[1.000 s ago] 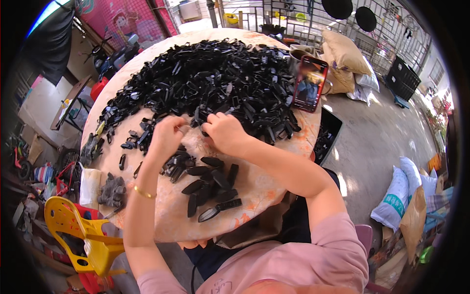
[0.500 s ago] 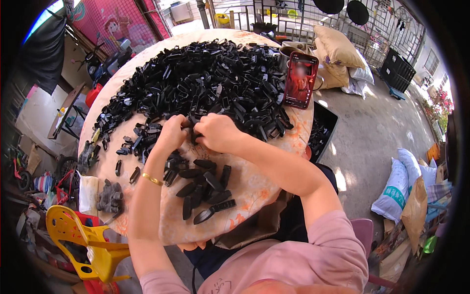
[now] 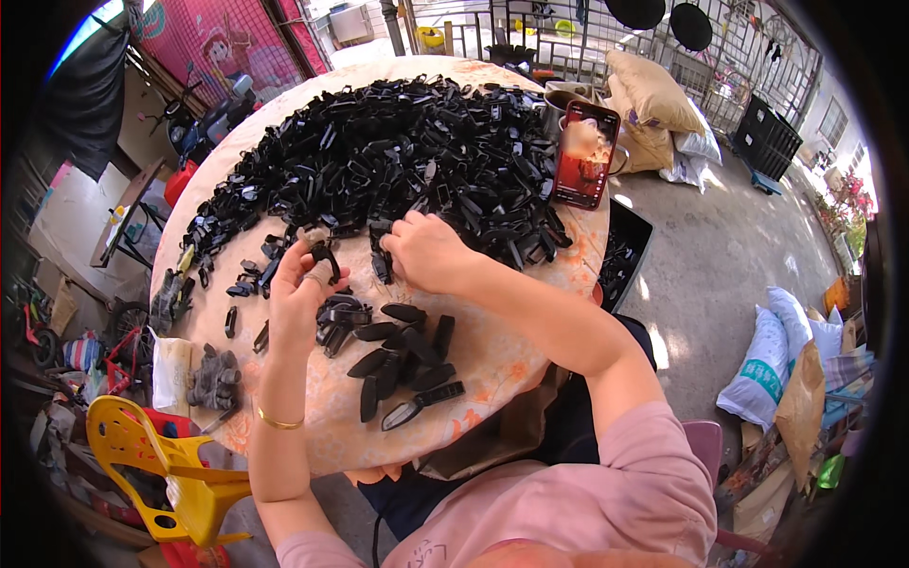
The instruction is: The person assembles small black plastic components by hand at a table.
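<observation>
A large heap of small black plastic pieces (image 3: 369, 151), oblong and clip-like, covers the far part of the round table. My left hand (image 3: 305, 282) is raised palm-up at the heap's near edge, its covered fingertips closed on a black plastic piece (image 3: 325, 257). To its right, my right hand (image 3: 426, 250) has its fingers bent together at another black plastic piece (image 3: 382, 266); its fingertips are partly hidden. Nearer me lies a smaller group of black oval pieces (image 3: 414, 345), with a few more scattered left of my left hand.
A phone (image 3: 584, 156) leans against a metal mug at the table's right. Gray gloves (image 3: 216, 379) and a white packet (image 3: 171, 363) lie at the left edge. A yellow chair (image 3: 151, 454) stands lower left; a black crate (image 3: 625, 254) of pieces sits beside the table.
My hands have moved apart. The left came back toward me and turned palm-up with a black piece; the right shifted slightly right. The phone's picture changed.
</observation>
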The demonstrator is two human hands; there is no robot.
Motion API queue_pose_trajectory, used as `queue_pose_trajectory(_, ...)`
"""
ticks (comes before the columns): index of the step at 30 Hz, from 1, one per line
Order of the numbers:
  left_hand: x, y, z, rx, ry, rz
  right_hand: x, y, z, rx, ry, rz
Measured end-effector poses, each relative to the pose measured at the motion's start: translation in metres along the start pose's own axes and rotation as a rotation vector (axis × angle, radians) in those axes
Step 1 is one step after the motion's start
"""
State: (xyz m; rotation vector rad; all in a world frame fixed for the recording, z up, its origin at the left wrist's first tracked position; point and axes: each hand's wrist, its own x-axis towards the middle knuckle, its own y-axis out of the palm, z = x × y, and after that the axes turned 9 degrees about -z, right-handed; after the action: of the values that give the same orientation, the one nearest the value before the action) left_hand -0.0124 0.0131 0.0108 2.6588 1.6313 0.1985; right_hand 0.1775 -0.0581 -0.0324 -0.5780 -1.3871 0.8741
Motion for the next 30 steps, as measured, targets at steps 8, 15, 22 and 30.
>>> queue_pose_trajectory(8, 0.0, -0.003, 0.004, -0.095, -0.106, 0.09, -0.001, -0.006, -0.006, -0.136, -0.056, 0.051)
queue_pose_trajectory(15, 0.001, -0.006, 0.015, -0.115, -0.128, 0.081, 0.001, -0.02, -0.002, 0.024, -0.039, 0.013)
queue_pose_trajectory(22, 0.004, -0.007, 0.016, -0.059, -0.076, 0.082, 0.01, -0.034, -0.002, 0.275, 0.159, -0.331)
queue_pose_trajectory(30, 0.008, -0.01, 0.018, -0.018, -0.09, 0.024, -0.012, -0.061, -0.012, -0.005, 0.012, 0.417)
